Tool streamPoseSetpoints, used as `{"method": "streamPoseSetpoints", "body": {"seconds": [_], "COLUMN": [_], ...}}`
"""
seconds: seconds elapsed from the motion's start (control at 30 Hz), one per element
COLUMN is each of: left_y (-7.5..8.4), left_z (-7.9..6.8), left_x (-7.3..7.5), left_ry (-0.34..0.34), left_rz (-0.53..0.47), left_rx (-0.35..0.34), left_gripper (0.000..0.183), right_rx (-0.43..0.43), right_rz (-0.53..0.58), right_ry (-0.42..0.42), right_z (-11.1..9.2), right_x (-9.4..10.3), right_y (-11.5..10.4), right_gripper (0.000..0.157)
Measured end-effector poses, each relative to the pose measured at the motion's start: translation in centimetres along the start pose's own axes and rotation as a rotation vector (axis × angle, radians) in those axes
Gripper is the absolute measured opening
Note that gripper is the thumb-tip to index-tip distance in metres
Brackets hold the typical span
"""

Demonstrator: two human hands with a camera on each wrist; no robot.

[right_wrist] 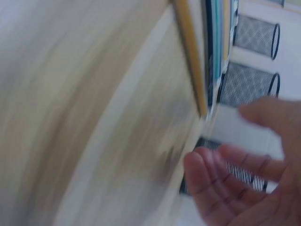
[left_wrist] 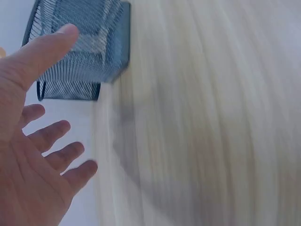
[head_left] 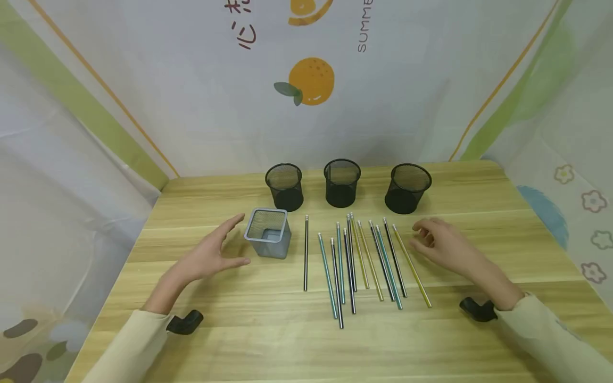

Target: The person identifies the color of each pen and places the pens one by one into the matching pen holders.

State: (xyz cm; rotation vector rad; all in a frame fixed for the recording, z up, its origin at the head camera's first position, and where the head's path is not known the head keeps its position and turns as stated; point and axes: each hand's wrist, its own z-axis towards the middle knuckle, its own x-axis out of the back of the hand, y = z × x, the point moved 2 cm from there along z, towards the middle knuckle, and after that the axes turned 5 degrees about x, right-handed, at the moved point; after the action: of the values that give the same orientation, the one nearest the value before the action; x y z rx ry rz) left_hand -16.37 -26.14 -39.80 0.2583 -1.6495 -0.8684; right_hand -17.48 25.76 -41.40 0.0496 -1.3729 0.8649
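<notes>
My left hand [head_left: 206, 255] is spread beside a square grey mesh pen holder [head_left: 278, 247], thumb and fingers apart and not touching it. In the left wrist view the same mesh holder [left_wrist: 89, 52] stands beyond the thumb, with nothing in the palm. My right hand [head_left: 442, 244] hovers just right of the pencils, its fingers loosely bent and holding nothing. Nearest to it lies a yellow pencil [head_left: 413, 267], also seen as a blurred yellow pencil [right_wrist: 192, 56] in the right wrist view. Several black, teal and yellow pencils lie side by side, among them a teal pencil [head_left: 328, 276].
Three round black mesh pen holders stand along the back: a left one [head_left: 288, 199], a middle one [head_left: 341, 196] and a right one [head_left: 402, 200]. Below them spreads the wooden table [head_left: 268, 340]. A printed curtain [head_left: 215, 106] hangs behind its back edge.
</notes>
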Motion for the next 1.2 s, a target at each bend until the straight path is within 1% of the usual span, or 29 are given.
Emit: {"method": "streamPoseSetpoints", "body": {"seconds": [0.07, 0.13, 0.2, 0.3, 0.47, 0.57, 0.67, 0.8, 0.93, 1.0, 1.2], "left_y": [0.1, 0.1, 0.2, 0.2, 0.6, 0.9, 1.1, 1.2, 1.2, 1.2, 1.3], "left_z": [0.5, 1.0, 1.5, 2.1, 2.8, 3.1, 3.4, 3.4, 3.3, 3.2, 3.2], "left_x": [-0.3, -0.5, -0.8, -1.3, -2.2, -2.7, -3.0, -3.1, -3.3, -3.4, -3.5], "left_ry": [-0.005, -0.011, -0.02, -0.029, -0.014, -0.007, 0.001, 0.017, 0.021, 0.023, 0.025], "left_rz": [-0.077, -0.17, -0.245, -0.321, -0.385, -0.438, -0.487, -0.517, -0.537, -0.543, -0.518], "left_rx": [0.003, 0.006, 0.005, -0.001, -0.004, -0.005, -0.009, -0.013, 0.003, 0.0, -0.009], "left_gripper": [0.102, 0.101, 0.101, 0.103, 0.101, 0.097, 0.093, 0.088, 0.085, 0.084, 0.084], "right_rx": [-0.071, -0.128, -0.171, -0.217, -0.26, -0.268, -0.266, -0.257, -0.26, -0.262, -0.268], "right_rz": [0.036, 0.066, 0.09, 0.11, 0.108, 0.104, 0.104, 0.126, 0.143, 0.148, 0.132], "right_ry": [-0.034, -0.069, -0.099, -0.135, -0.16, -0.171, -0.184, -0.198, -0.213, -0.218, -0.211], "right_z": [0.3, 0.5, 0.5, 0.5, 0.5, 0.5, 0.6, 0.8, 0.9, 0.9, 1.1], "right_x": [-0.2, -0.4, -0.6, -0.9, -1.1, -1.1, -1.2, -1.3, -1.4, -1.4, -1.5], "right_y": [-0.1, -0.2, -0.3, -0.5, -0.8, -1.0, -1.1, -1.1, -1.2, -1.2, -1.0], "right_gripper": [0.021, 0.017, 0.017, 0.018, 0.022, 0.024, 0.022, 0.017, 0.015, 0.014, 0.013]}}
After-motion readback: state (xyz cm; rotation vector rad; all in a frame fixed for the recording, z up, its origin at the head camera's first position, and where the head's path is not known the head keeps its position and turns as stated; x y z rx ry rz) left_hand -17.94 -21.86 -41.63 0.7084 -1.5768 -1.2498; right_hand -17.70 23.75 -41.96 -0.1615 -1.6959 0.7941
